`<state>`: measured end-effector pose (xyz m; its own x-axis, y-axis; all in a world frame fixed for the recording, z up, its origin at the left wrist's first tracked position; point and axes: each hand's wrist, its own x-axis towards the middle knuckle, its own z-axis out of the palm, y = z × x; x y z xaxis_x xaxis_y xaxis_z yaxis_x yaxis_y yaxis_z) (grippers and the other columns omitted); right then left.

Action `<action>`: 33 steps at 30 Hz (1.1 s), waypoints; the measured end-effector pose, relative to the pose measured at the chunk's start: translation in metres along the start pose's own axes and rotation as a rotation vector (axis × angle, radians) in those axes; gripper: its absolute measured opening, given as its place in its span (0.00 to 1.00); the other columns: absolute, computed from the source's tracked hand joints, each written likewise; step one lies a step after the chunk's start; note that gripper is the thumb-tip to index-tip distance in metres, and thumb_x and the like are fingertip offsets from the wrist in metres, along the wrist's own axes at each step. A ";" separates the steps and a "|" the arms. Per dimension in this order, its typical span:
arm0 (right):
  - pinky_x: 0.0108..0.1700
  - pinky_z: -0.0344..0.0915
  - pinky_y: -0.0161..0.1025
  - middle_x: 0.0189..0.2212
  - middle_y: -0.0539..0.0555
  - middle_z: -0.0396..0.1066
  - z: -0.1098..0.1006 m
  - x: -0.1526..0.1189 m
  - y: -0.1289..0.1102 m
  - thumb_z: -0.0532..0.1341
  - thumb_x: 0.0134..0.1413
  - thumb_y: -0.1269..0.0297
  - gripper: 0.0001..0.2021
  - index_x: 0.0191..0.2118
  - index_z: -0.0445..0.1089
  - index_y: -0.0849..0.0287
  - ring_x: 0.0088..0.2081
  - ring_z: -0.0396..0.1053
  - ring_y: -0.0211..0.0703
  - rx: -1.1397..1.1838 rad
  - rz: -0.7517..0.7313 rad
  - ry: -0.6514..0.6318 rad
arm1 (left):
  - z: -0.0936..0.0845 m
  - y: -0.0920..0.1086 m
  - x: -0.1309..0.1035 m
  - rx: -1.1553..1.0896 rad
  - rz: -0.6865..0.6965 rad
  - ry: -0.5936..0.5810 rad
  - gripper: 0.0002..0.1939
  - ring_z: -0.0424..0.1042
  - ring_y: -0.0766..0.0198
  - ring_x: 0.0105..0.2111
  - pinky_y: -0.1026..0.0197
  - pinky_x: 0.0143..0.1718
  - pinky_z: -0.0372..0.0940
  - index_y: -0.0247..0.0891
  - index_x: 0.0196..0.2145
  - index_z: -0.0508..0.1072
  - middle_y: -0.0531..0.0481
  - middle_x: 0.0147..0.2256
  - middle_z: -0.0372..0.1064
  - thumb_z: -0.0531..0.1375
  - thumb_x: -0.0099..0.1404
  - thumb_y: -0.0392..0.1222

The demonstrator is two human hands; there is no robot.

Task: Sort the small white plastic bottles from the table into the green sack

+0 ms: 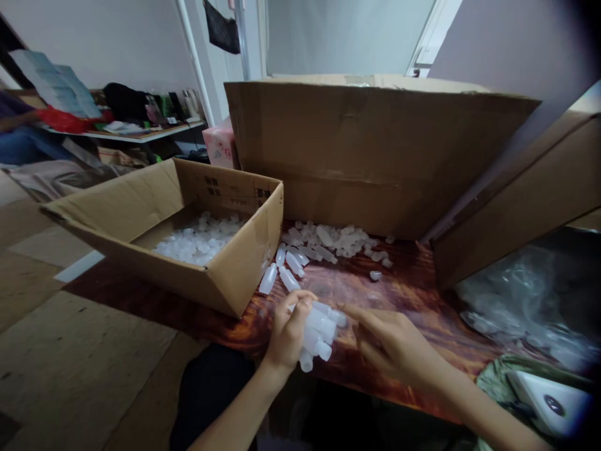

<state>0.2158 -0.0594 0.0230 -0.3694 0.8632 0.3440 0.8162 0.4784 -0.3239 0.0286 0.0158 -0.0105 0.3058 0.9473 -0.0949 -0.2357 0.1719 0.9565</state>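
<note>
My left hand [287,329] is closed around a bunch of small translucent white plastic bottles [315,332]. Their necks point to the right and downward. Close to the right end of the bunch is my right hand [387,338], its index finger stretched toward a bottle neck and the other fingers partly curled and a little blurred. I cannot tell whether the fingertip touches the bottle. Just beyond my left hand, several loose bottles [295,264] lie on the dark red wood-grained table [347,282]. Behind them spreads a pile of small translucent plastic pieces [345,241].
An open cardboard box [239,275] at left contains many small translucent pieces [200,241]. A large carton [375,163] stands behind the table. At right are another carton [526,207], clear plastic bags [530,294] and a white device [549,401]. A person [23,131] sits far left.
</note>
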 end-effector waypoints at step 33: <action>0.28 0.63 0.34 0.24 0.48 0.66 0.047 0.005 -0.026 0.54 0.64 0.55 0.12 0.35 0.61 0.57 0.25 0.65 0.38 0.443 0.569 0.253 | 0.004 0.004 0.004 -0.356 -0.106 0.102 0.13 0.63 0.68 0.22 0.67 0.23 0.59 0.35 0.28 0.69 0.53 0.23 0.64 0.58 0.55 0.49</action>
<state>0.1724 -0.0603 -0.0082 0.2112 0.9584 0.1922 0.5761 0.0368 -0.8165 0.0322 0.0193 -0.0057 0.2560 0.9384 -0.2321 -0.5185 0.3360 0.7863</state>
